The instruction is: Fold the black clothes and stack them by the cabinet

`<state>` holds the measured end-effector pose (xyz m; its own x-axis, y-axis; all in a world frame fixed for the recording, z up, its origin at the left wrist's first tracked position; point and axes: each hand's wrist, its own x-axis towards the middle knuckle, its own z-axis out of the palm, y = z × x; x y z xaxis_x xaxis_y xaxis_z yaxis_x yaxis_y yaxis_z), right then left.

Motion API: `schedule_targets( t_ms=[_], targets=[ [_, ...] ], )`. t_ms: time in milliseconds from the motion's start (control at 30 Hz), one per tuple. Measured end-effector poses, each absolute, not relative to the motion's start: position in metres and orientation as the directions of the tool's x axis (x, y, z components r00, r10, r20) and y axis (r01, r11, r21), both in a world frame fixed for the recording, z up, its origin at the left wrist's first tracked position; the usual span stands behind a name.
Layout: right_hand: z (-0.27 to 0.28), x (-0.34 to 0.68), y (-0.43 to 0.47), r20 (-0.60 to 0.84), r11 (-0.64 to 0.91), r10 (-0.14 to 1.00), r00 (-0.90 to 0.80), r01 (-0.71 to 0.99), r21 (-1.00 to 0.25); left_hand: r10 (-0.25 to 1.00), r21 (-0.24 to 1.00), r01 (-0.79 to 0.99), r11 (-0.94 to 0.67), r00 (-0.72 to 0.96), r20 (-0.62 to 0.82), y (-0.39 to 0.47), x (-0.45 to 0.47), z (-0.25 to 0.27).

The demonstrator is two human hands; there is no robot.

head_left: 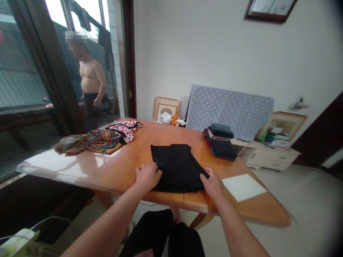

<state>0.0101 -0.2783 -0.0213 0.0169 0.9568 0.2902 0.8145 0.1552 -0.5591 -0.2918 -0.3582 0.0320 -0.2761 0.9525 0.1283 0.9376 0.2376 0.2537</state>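
Note:
A folded piece of black clothing (177, 166) lies flat near the front edge of the wooden table (163, 132). Whether it is a pair of trousers or a top, I cannot tell. With curled fingers, my left hand (148, 175) grips its left edge. My right hand (213, 182) pinches its lower right corner between thumb and fingers. Behind my right hand stands a stack of folded clothes (221, 142), mostly dark, one of them striped.
Loose patterned clothes (99, 139) are heaped on the table's left side. A white sheet (243, 187) lies at the right. Beyond the table are a dotted cloth-covered panel (227, 110) and a white cabinet (268, 157). Outside the glass a person (92, 78) stands.

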Motion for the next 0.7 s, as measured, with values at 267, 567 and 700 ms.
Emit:
schedule_targets(
  t_ms=[267,567,700],
  targets=[
    [-0.014,-0.001,-0.305,0.193,0.212,0.975,-0.114,0.748,-0.629,0.946,0.374,0.887,0.272,-0.318,0.067,-0.36,-0.34,0.035],
    [0.002,0.013,-0.305,0.135,0.133,0.99,-0.041,0.603,-0.787,0.95,0.315,0.921,0.23,-0.282,0.13,-0.356,-0.355,0.051],
    [0.007,0.008,-0.291,0.117,0.127,0.992,-0.052,0.539,-0.833,0.966,0.286,0.958,-0.027,-0.048,0.254,-0.321,-0.35,0.048]
  ],
)
